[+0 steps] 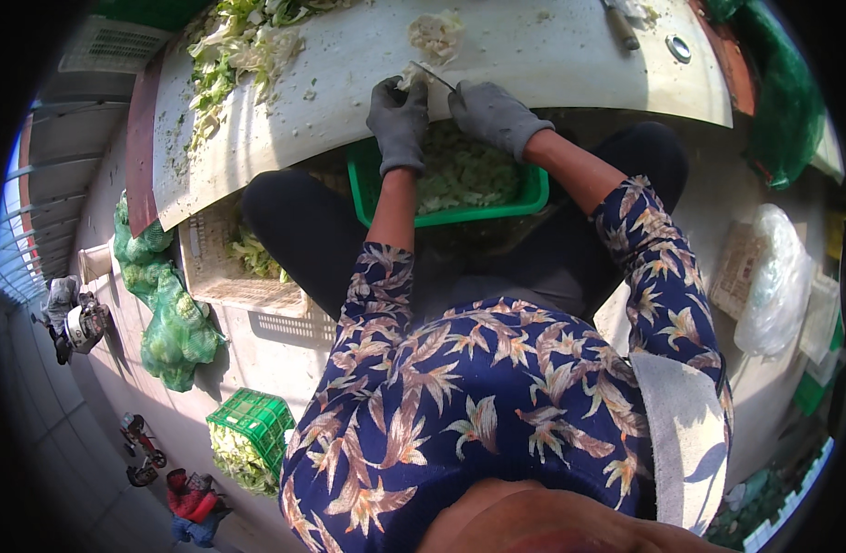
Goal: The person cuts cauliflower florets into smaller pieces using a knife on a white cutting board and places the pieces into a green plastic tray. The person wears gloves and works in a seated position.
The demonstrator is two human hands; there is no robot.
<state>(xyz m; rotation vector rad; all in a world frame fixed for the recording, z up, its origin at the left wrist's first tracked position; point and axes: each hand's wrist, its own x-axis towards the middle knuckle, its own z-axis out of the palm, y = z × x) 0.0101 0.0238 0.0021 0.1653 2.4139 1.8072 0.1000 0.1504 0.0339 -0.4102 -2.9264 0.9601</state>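
Observation:
My left hand (399, 117), in a grey glove, holds a small pale piece of cauliflower (415, 75) above the near edge of the white table. My right hand (492, 114), gloved alike, grips a small knife (433, 75) whose thin blade points to the piece. Just beyond them a larger pale cauliflower head (435, 36) lies on the table (354, 90). Under my hands, between my knees, a green plastic basket (464, 218) holds many pale cut florets (464, 173). The right palm hides the knife's handle.
Leaf trimmings (240, 55) are heaped at the table's left. A tool with a worn handle (622, 29) and a metal ring (679, 48) lie at its right. A beige crate (243, 294), green net sacks (174, 332) and a green crate (254, 422) stand left, plastic wrap (772, 283) right.

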